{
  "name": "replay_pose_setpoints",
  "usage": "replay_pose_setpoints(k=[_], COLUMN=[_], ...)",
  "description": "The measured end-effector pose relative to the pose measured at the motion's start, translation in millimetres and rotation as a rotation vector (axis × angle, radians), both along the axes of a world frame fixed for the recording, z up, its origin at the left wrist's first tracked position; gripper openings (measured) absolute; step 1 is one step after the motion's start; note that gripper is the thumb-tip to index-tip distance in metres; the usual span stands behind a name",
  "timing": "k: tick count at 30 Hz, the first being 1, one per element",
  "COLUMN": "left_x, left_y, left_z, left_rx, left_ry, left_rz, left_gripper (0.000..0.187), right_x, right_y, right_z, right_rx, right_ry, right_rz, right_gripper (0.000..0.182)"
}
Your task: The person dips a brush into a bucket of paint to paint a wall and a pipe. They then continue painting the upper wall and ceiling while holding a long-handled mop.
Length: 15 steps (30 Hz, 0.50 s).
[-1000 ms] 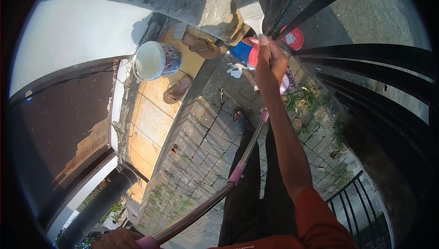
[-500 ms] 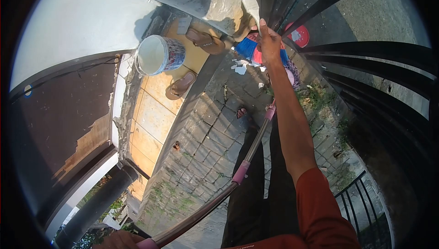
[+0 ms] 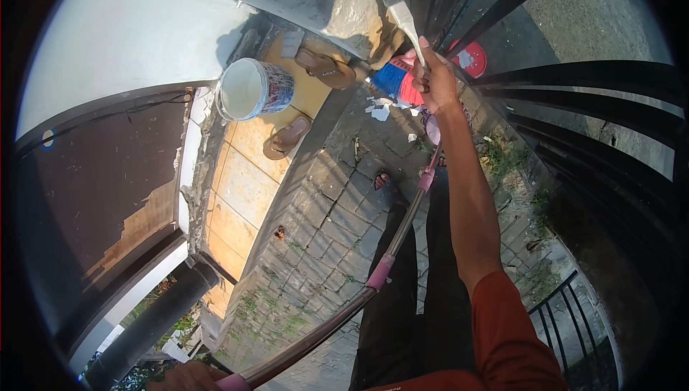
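My right hand (image 3: 436, 79) is closed around the pale handle of a paintbrush (image 3: 402, 12), its bristle end pointing up beside the rough wall corner. At the bottom left, my left hand (image 3: 188, 377), partly cut off by the frame edge, grips a metal mop pole (image 3: 348, 310) with pink bands. The pole slants up past my legs to a lilac mop head (image 3: 433, 130), partly hidden behind my right arm. Below my right hand lie the blue and pink bristles of a broom (image 3: 393, 81). White flakes (image 3: 379, 110) are scattered on the paving.
A white bucket (image 3: 247, 90) and two brown sandals (image 3: 324, 68) are on the tiled ledge (image 3: 244, 183) to the left. Dark metal gate bars (image 3: 588, 75) run along the right, with a red container (image 3: 471, 57) near them. A peeling brown panel (image 3: 108, 183) stands far left.
My right hand with the paintbrush has moved slightly down and right, and the brush has drawn away from the wall corner. The mop pole stays almost still in my left hand.
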State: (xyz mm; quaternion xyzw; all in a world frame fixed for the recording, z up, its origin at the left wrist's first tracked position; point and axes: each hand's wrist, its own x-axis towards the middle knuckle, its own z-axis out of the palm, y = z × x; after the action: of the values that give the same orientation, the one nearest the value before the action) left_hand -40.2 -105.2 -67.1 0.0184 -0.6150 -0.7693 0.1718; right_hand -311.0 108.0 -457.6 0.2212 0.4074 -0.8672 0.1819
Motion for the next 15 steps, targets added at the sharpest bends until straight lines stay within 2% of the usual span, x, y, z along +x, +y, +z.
replay_pose_setpoints(k=[5,8,10,12,13,15], left_x=[6.7,9.3,2.4,3.5,4.3,5.3], left_y=[-13.9,-5.5,7.8,3.0,1.4,2.9], left_z=[2.5,0.0,-4.0,-4.9,-5.1,-4.8], left_rx=[-0.025,0.004,0.019,0.019,0.020,0.019], left_ry=[-0.056,-0.022,0.033,0.041,0.044,0.040], left_rz=[-0.137,-0.048,0.127,0.091,0.054,0.072], left_gripper=[0.021,0.021,0.021,0.021,0.020,0.020], right_x=[2.0,3.0,2.1,1.3,2.8,5.0], right_y=[-10.0,-10.5,-7.5,-4.5,-3.6,-2.7], right_z=[-27.1,-28.0,-24.7,-18.8,-14.9,-5.8], right_rx=[0.097,0.060,0.015,-0.351,-0.347,-0.798], right_ry=[-0.044,-0.122,-0.166,-0.282,-0.282,-0.414], right_rz=[-0.029,-0.021,-0.021,0.044,0.046,0.128], right_gripper=[0.039,0.038,0.036,0.032,0.032,0.028])
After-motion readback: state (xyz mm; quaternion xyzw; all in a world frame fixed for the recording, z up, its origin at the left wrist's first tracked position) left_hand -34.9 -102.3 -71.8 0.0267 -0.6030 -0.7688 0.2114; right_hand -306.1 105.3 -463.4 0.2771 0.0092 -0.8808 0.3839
